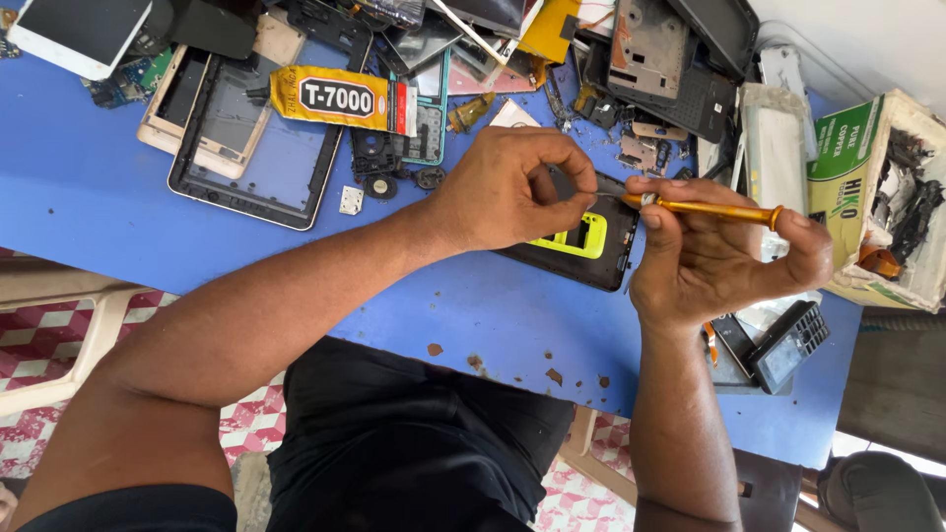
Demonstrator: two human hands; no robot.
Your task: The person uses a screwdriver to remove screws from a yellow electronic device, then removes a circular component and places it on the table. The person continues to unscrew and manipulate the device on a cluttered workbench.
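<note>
My right hand (714,258) grips an orange screwdriver (714,209), held level with its tip pointing left. My left hand (512,189) meets that tip with thumb and forefinger pinched together; whatever small part sits between the fingertips is too small to make out. Under both hands a black phone body (589,246) with a yellow-green inner frame lies on the blue table (89,187).
A large black tablet frame (258,163) and a yellow glue tube (340,99) lie at left. Several dismantled phone parts (650,59) pile along the far edge. A green-and-white cardboard box (867,187) stands at right, a black keypad phone (788,345) near the right front edge.
</note>
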